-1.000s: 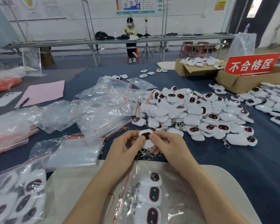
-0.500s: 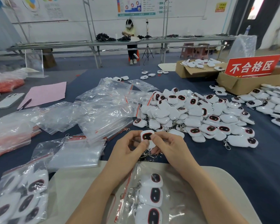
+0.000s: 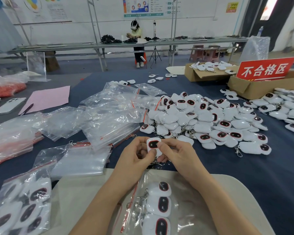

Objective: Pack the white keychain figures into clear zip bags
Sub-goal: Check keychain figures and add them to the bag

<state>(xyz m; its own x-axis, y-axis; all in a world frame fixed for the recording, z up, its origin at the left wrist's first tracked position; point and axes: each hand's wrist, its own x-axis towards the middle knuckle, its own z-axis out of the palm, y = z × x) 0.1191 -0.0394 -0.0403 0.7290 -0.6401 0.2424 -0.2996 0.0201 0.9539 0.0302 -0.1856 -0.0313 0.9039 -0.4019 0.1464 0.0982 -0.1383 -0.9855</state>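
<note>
A white keychain figure (image 3: 152,145) with a dark red-rimmed face stands upright between both hands, just above the table. My left hand (image 3: 134,156) grips its left side and my right hand (image 3: 176,155) pinches its right side; its metal ring hangs below, mostly hidden. Under my forearms lies a clear zip bag (image 3: 153,206) holding three figures. A big pile of loose figures (image 3: 204,119) lies ahead to the right. Empty clear zip bags (image 3: 107,116) are heaped ahead to the left.
A filled bag of figures (image 3: 22,206) lies at the near left, on a beige mat's (image 3: 85,194) edge. Cardboard boxes (image 3: 255,87) with a red sign stand at the far right. A phone (image 3: 8,106) and pink sheet (image 3: 47,97) lie far left. A person sits at a distant bench.
Both hands have kept hold of the figure and turned it slightly, so its dark face shows more fully. The view has shifted a little.
</note>
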